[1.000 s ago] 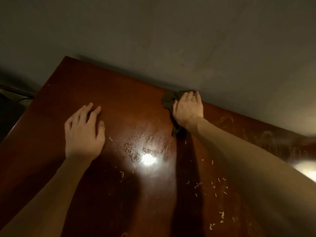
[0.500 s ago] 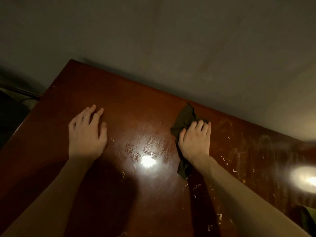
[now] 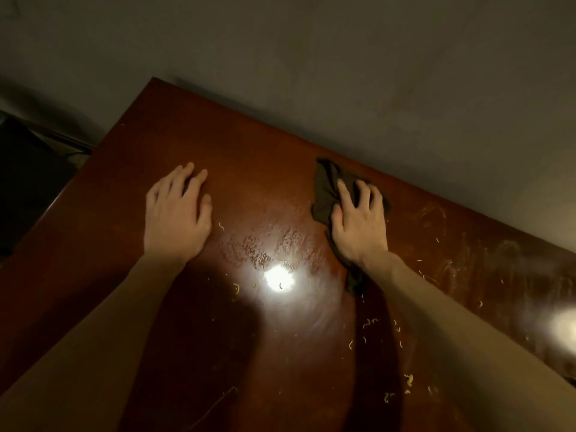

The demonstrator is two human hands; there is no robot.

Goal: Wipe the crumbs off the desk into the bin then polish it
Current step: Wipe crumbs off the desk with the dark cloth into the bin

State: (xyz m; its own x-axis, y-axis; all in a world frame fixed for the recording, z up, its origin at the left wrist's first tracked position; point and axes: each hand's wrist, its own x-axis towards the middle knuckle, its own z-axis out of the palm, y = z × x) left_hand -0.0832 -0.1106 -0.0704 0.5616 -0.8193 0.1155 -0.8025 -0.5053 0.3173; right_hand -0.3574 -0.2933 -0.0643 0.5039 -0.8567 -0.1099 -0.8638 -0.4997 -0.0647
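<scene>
A glossy red-brown wooden desk (image 3: 249, 157) fills the view, pushed against a grey wall. My right hand (image 3: 358, 226) presses flat on a dark cloth (image 3: 325, 191) near the desk's far edge, fingers spread over it. The cloth sticks out past my fingertips and trails back under my wrist. My left hand (image 3: 179, 213) rests flat on the bare wood to the left, fingers straight. Several pale, curly crumbs (image 3: 371, 322) lie scattered on the near right of the desk, with a few more by the bright light reflection. No bin is in view.
A grey wall (image 3: 343, 73) runs along the desk's far edge. Dark furniture (image 3: 28, 182) stands off the desk's left side. A second bright reflection (image 3: 564, 325) glares at the right edge. Smear marks show on the right part of the wood.
My right hand has dragged the cloth back from the far edge by the wall toward me. The left hand has stayed flat in place.
</scene>
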